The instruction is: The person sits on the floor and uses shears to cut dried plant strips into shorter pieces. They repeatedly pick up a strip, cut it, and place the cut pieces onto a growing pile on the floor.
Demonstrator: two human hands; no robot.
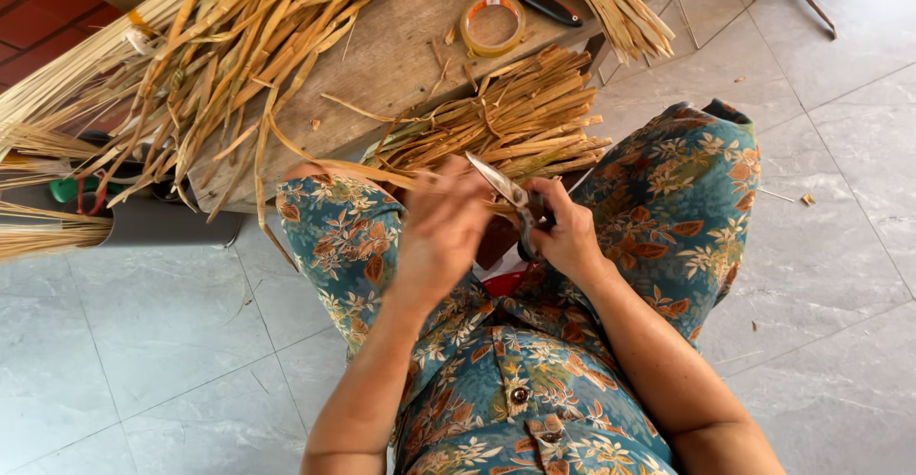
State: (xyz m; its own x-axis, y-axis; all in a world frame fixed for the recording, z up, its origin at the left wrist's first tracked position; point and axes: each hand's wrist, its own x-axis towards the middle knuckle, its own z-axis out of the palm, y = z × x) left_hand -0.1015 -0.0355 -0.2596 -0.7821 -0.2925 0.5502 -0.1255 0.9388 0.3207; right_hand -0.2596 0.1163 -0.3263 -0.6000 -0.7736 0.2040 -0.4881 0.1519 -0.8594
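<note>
Right hand [571,237] gripping scissors [508,192], blades up-left toward straw strip [382,172] pinched by left hand [444,222].

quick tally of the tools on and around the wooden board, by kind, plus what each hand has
scissors: 1, in the right hand
knife: 1, dark handle
tape roll: 1
total: 3
left hand holds a straw strip beside the blades, over the wooden board

Left hand [441,232] pinched a long straw strip [315,158], strip trailing off leftward from the fingers. Right hand [565,237] gripped scissors [510,196], blades parted, tips pointing up-left just beside the left fingertips. Cut straw pile [515,117] lay just beyond both hands on wooden board [401,55]; tape roll [492,25] further off.
</note>
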